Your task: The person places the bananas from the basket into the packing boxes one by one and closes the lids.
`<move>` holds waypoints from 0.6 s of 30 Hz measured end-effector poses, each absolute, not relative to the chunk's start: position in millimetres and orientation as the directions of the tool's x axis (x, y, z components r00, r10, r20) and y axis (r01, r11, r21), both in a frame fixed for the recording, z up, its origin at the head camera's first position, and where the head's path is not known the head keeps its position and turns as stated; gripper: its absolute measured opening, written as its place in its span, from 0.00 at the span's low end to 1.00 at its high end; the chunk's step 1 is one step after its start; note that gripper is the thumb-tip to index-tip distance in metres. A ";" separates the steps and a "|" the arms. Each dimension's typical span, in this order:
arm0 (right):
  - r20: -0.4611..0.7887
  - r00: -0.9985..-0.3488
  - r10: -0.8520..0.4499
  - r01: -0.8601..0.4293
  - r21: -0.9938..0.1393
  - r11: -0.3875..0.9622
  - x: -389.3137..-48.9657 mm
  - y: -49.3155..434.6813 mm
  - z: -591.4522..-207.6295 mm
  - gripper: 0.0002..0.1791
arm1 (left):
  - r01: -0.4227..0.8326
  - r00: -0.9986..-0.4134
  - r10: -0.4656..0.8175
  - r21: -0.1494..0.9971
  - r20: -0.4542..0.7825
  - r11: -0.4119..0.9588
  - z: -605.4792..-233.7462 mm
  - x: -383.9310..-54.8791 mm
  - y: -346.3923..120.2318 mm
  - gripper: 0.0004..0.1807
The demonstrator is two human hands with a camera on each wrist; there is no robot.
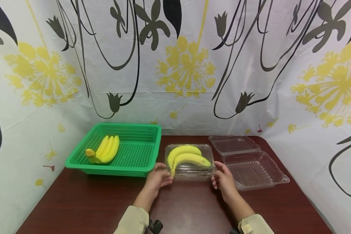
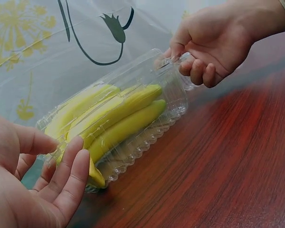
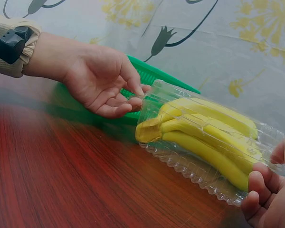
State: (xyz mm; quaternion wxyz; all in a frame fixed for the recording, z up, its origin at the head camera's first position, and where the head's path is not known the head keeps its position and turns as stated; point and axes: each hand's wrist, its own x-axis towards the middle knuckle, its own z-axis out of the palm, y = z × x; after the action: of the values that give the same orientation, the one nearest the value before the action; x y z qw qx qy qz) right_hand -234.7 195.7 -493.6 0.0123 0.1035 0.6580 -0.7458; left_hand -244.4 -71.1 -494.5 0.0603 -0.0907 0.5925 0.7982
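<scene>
A clear plastic clamshell container (image 1: 190, 172) stands mid-table with its lid down over a bunch of yellow bananas (image 1: 190, 158). Their stem end points to the container's left front corner. My left hand (image 1: 158, 178) pinches that corner between thumb and fingers, and in the left wrist view the left hand (image 2: 42, 175) has its other fingers spread loosely. At the right front corner, my right hand (image 1: 224, 180) pinches the edge with thumb and forefinger; the right hand (image 2: 218, 42) shows its remaining fingers curled below.
To the left, a green plastic basket (image 1: 140, 156) holds another bunch of bananas (image 1: 106, 149). A second clear container (image 1: 251, 169) lies at the right with its lid (image 1: 234, 144) folded back. A patterned curtain (image 1: 187, 107) hangs behind the dark red table (image 1: 190, 208).
</scene>
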 end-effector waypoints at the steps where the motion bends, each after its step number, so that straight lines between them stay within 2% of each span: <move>1: -0.170 -0.979 0.116 0.153 -0.978 -0.139 -234.6 195.7 -493.9 0.26 | -0.204 -0.976 -0.016 0.935 -0.218 -0.291 -494.5 -244.4 -71.1 0.17; 18: -0.132 -0.981 0.143 0.113 -0.985 -0.131 -235.5 194.3 -495.3 0.25 | -0.199 -0.972 -0.067 0.940 -0.226 -0.278 -492.8 -243.7 -68.0 0.18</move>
State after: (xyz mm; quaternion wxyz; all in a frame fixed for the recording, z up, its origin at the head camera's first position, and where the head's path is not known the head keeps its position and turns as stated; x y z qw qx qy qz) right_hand -235.5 194.3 -495.3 -0.0099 0.0970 0.6590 -0.7458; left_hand -243.7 -68.0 -492.8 0.0417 -0.1109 0.5994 0.7916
